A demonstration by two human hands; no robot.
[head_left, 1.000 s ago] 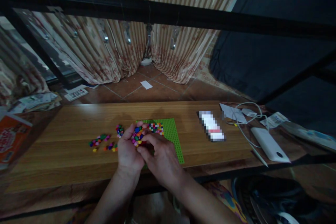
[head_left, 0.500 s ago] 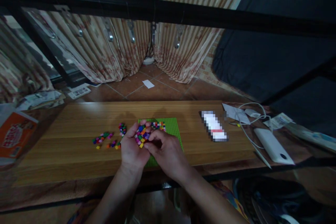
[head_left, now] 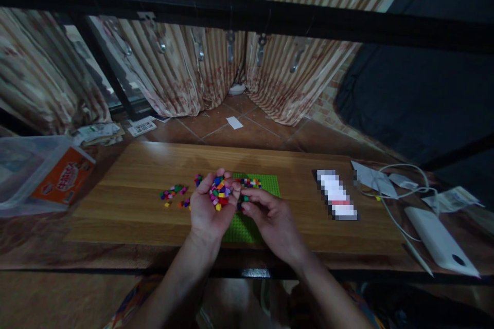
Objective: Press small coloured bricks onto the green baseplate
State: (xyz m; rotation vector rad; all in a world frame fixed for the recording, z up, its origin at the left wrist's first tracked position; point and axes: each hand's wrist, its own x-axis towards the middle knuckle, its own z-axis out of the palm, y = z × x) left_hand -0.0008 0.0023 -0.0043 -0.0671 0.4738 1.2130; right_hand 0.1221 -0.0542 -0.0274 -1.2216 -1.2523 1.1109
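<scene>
My left hand (head_left: 208,211) is cupped palm-up over the wooden table (head_left: 127,200) and holds a heap of small coloured bricks (head_left: 219,193). My right hand (head_left: 270,213) is beside it, fingertips pinched on a small dark brick at the edge of the heap. Both hands hover over a green baseplate (head_left: 270,185), which carries a patch of coloured bricks (head_left: 250,183) near its far edge. More loose bricks (head_left: 173,194) lie scattered on the wood to the left of my left hand.
A clear plastic box with an orange label (head_left: 46,177) sits at the far left. To the right lie a blurred white object (head_left: 335,198), papers, a white cable (head_left: 389,200) and a white power bank (head_left: 440,241). A black bar (head_left: 247,10) crosses overhead; curtains hang behind.
The camera has swung, so the scene sits further right and the plastic box came into view. My right hand's fingers drew away from the heap in my left palm, pinching a brick.
</scene>
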